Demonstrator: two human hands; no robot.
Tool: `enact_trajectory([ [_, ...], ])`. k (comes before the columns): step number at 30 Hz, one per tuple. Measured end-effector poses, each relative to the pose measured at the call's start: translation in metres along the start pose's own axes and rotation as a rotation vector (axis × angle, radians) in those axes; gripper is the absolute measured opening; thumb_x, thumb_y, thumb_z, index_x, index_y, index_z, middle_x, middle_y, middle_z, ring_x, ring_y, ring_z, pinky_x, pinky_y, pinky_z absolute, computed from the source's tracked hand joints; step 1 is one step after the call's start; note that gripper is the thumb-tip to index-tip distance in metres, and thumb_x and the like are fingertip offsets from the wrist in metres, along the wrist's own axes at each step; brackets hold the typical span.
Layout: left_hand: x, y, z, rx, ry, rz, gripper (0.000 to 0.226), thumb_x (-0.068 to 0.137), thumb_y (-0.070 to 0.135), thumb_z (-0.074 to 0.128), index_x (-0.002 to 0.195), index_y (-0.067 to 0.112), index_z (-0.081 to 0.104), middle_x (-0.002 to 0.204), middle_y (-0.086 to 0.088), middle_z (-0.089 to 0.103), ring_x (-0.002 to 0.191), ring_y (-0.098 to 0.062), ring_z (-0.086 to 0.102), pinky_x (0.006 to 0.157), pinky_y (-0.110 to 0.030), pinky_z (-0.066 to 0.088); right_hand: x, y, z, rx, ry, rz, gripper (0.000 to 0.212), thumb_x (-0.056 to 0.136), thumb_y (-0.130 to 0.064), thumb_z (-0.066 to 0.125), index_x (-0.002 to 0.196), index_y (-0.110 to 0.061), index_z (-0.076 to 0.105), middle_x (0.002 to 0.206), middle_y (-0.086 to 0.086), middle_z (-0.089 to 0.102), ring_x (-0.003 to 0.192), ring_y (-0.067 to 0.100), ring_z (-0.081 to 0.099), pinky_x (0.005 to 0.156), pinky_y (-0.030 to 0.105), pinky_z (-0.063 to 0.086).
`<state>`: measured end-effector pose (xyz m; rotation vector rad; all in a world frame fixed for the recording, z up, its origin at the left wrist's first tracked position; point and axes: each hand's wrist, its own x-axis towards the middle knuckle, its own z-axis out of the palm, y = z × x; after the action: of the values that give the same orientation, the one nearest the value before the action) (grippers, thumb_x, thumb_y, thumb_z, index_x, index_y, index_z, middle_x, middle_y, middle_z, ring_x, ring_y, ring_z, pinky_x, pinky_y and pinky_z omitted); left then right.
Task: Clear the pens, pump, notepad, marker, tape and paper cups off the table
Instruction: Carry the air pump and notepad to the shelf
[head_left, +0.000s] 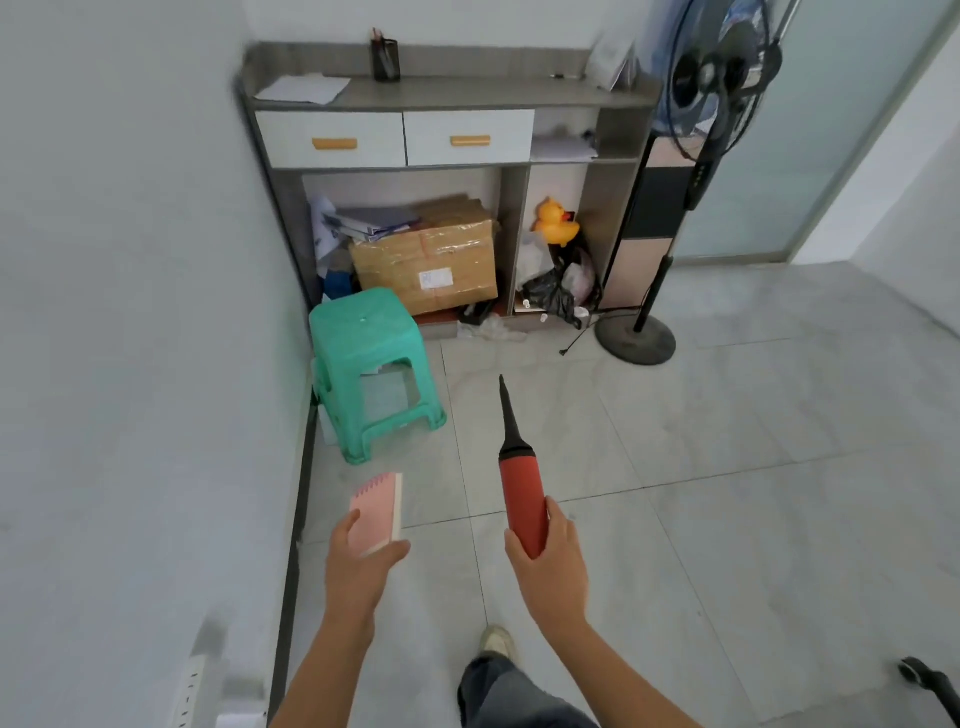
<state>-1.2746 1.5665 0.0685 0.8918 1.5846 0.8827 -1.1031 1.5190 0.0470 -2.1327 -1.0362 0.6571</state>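
Observation:
My left hand (358, 564) grips a pink spiral notepad (375, 512) by its lower end, held out over the floor near the left wall. My right hand (550, 561) grips the lower end of a red pump (519, 488), and its long black nozzle points up and away toward the cabinet. A black pen holder (385, 60) with pens stands on top of the grey cabinet (467, 93) at the back. The table is not in view.
A green plastic stool (371, 364) stands by the left wall in front of the cabinet. A cardboard box (431, 260) and a yellow duck (556, 223) sit in the cabinet's lower shelves. A standing fan (636, 340) is at the right. My leg and shoe (496, 642) show below.

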Motion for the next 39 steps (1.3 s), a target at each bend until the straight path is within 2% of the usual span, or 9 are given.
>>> enact_trajectory([
  [7, 0.088, 0.073, 0.079, 0.017, 0.022, 0.032, 0.071, 0.074, 0.001, 0.068, 0.136, 0.016, 0.035, 0.142, -0.013, 0.035, 0.128, -0.032, 0.036, 0.102, -0.044, 0.034, 0.139, -0.041, -0.013, 0.053, 0.035, -0.038, 0.063, 0.084, -0.035, 0.057, 0.137, -0.017, 0.028, 0.117, 0.002, 0.049, 0.086, 0.013, 0.051, 0.075, 0.028, 0.048],
  [10, 0.118, 0.085, 0.099, 0.043, 0.006, 0.005, 0.071, 0.075, 0.003, 0.068, 0.136, 0.018, 0.034, 0.142, -0.011, 0.035, 0.129, -0.033, 0.034, 0.104, -0.047, 0.033, 0.174, -0.040, -0.008, 0.014, -0.022, -0.016, 0.063, 0.084, -0.036, 0.056, 0.137, -0.017, 0.027, 0.118, 0.001, 0.050, 0.086, 0.012, 0.050, 0.073, 0.024, 0.045],
  [18, 0.239, 0.121, 0.137, 0.036, 0.062, -0.050, 0.069, 0.076, 0.006, 0.069, 0.135, 0.017, 0.033, 0.140, -0.013, 0.037, 0.125, -0.036, 0.037, 0.105, -0.052, 0.036, 0.293, -0.067, 0.016, -0.033, -0.005, 0.005, 0.062, 0.084, -0.037, 0.056, 0.136, -0.017, 0.028, 0.119, 0.003, 0.050, 0.089, 0.014, 0.052, 0.079, 0.031, 0.052],
  [23, 0.338, 0.180, 0.163, -0.002, 0.048, -0.008, 0.070, 0.077, 0.004, 0.065, 0.137, 0.016, 0.032, 0.143, -0.013, 0.034, 0.127, -0.034, 0.036, 0.103, -0.047, 0.035, 0.378, -0.104, 0.040, -0.051, 0.010, 0.031, 0.063, 0.084, -0.037, 0.056, 0.137, -0.018, 0.027, 0.120, 0.003, 0.049, 0.089, 0.013, 0.051, 0.081, 0.030, 0.051],
  [27, 0.420, 0.233, 0.174, 0.003, 0.055, 0.042, 0.068, 0.077, 0.005, 0.066, 0.135, 0.018, 0.034, 0.140, -0.012, 0.037, 0.122, -0.031, 0.040, 0.092, -0.039, 0.038, 0.446, -0.146, 0.063, -0.033, 0.036, 0.056, 0.063, 0.084, -0.036, 0.056, 0.137, -0.018, 0.027, 0.118, 0.002, 0.049, 0.090, 0.015, 0.053, 0.081, 0.033, 0.051],
  [31, 0.479, 0.260, 0.190, 0.078, 0.045, 0.032, 0.071, 0.073, 0.009, 0.070, 0.133, 0.019, 0.035, 0.139, -0.012, 0.038, 0.122, -0.033, 0.040, 0.100, -0.046, 0.040, 0.494, -0.170, 0.079, -0.053, 0.040, 0.079, 0.064, 0.084, -0.037, 0.056, 0.138, -0.019, 0.026, 0.112, -0.002, 0.048, 0.089, 0.015, 0.055, 0.078, 0.031, 0.051],
  [34, 0.507, 0.264, 0.207, 0.151, -0.006, -0.015, 0.082, 0.060, 0.021, 0.074, 0.132, 0.020, 0.036, 0.138, -0.014, 0.040, 0.123, -0.035, 0.040, 0.104, -0.051, 0.036, 0.521, -0.172, 0.087, -0.070, 0.042, 0.113, 0.064, 0.084, -0.037, 0.056, 0.138, -0.019, 0.026, 0.112, -0.003, 0.047, 0.088, 0.013, 0.053, 0.078, 0.030, 0.050],
  [39, 0.563, 0.283, 0.239, 0.221, 0.000, -0.052, 0.074, 0.068, 0.013, 0.073, 0.132, 0.022, 0.036, 0.139, -0.015, 0.039, 0.122, -0.036, 0.040, 0.104, -0.053, 0.036, 0.593, -0.180, 0.094, -0.056, 0.026, 0.142, 0.063, 0.084, -0.036, 0.057, 0.137, -0.019, 0.028, 0.117, 0.001, 0.049, 0.088, 0.015, 0.052, 0.079, 0.031, 0.048],
])
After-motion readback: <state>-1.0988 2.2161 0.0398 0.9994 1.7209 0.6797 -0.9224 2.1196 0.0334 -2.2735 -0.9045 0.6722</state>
